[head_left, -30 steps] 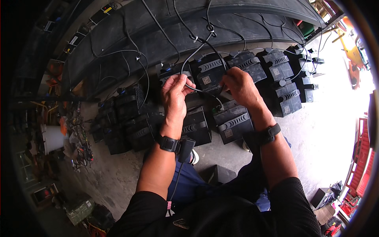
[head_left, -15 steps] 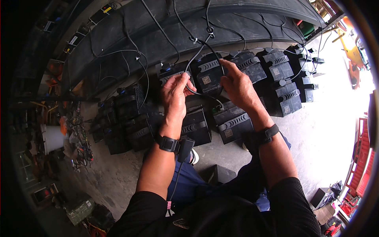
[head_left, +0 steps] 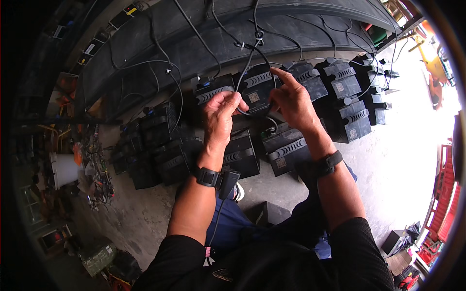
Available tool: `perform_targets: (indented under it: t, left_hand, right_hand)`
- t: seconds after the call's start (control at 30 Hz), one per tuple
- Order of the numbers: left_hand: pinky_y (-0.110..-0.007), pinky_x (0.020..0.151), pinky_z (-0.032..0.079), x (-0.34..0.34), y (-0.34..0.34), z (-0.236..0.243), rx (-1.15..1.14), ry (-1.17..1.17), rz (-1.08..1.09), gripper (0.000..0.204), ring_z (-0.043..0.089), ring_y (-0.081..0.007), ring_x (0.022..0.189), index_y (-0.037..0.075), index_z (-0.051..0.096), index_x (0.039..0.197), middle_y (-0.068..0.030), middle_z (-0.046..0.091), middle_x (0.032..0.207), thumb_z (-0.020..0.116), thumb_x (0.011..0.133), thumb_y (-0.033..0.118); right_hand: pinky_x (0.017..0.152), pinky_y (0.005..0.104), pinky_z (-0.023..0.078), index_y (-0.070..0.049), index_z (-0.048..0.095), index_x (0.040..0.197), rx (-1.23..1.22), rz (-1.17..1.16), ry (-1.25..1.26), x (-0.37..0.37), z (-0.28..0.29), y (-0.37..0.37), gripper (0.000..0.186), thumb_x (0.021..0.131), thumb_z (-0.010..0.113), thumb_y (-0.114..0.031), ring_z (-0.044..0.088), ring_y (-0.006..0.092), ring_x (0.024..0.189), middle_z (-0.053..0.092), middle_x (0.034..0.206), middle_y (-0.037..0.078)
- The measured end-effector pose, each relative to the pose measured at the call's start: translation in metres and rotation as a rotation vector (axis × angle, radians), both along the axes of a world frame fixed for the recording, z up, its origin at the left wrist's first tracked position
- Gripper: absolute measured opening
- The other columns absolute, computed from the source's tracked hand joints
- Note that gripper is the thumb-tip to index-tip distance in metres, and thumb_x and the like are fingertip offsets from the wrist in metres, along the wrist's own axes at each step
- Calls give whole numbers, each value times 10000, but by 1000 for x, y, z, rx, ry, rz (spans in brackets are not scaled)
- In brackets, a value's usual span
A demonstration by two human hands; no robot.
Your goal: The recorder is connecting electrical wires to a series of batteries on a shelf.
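A black cable hangs down in a loop in front of me, crossing itself below a pale tie. My left hand pinches one side of this loop between thumb and fingers. On the other side, my right hand has its index finger stretched along the cable, with the thumb and other fingers curled around it; the exact grip is partly hidden. The cable's lower part bends toward the top of a black battery-like box with a ridged grey handle. Another such box stands behind the loop.
Several more black boxes stand in rows to both sides on the concrete floor. Beyond them is a long dark shelf with cables hanging over it. A white bucket and tangled cables are at the left.
My left hand has moved slightly right with the cable, narrowing the loop. My right hand has shifted only a little, its fingers drawn slightly closer to the cable.
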State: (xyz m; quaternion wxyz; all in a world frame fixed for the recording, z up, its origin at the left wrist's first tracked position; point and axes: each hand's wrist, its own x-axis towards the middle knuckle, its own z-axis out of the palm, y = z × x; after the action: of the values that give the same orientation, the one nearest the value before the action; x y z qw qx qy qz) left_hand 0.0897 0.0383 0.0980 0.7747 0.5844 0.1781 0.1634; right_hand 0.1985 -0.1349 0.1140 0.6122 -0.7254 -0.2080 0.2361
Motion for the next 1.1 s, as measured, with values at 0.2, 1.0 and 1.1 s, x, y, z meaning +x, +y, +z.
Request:
perform_targets:
  t: [0.2, 1.0, 1.1]
  left_hand:
    - [-289, 740, 526, -2, 6, -2, 4, 12, 22, 164, 674, -163, 808, 28, 666, 928, -72, 697, 875, 646, 953, 189]
    - [-268, 637, 543, 0, 6, -6, -56, -57, 57, 193, 658, -149, 698, 10, 607, 1108, -63, 669, 809, 646, 935, 85]
    - [-270, 628, 545, 0, 8, -7, -73, -91, 54, 249, 657, -152, 683, 17, 585, 1166, -66, 666, 808, 642, 930, 72]
  right_hand:
    - [666, 247, 511, -24, 452, 1424, 103, -5, 71, 5, -7, 0, 485, 945, 528, -25, 647, 118, 705, 660, 818, 66]
    - [747, 360, 528, -26, 638, 1185, -353, 272, -315, -9, -4, 0, 329, 898, 665, -185, 690, 258, 818, 695, 875, 146]
    - [768, 378, 529, -28, 638, 1180, -302, 353, -174, -10, 0, -2, 385, 868, 716, -239, 697, 297, 868, 703, 924, 177]
